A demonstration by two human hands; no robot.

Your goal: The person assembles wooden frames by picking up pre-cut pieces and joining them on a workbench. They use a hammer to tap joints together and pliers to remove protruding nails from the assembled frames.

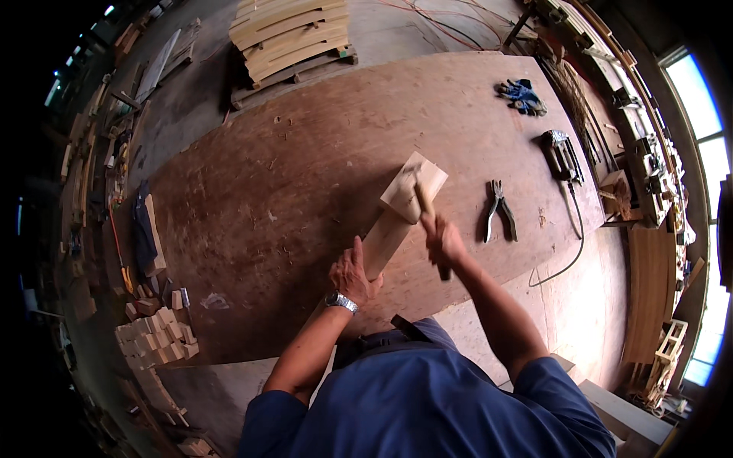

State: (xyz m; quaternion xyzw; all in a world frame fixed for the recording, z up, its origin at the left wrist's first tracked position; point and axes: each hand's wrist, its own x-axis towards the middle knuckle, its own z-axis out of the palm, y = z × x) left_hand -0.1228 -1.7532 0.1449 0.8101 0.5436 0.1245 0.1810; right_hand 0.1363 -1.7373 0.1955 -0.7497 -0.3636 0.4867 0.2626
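Observation:
In the middle of the worktable lies a pale wooden piece, set slantwise, with a wider block across its far end. Around the near end of the piece my left hand is closed, one finger stretched along its side; a metal watch sits on that wrist. My right hand grips the wooden handle of a hammer. The hammer's head is smeared by motion over the far block, so I cannot tell whether it touches the wood.
On the brown worktable, pliers, a corded or hosed power tool and blue gloves lie to the right. Small wood blocks are piled at left. Curved boards are stacked beyond the far edge.

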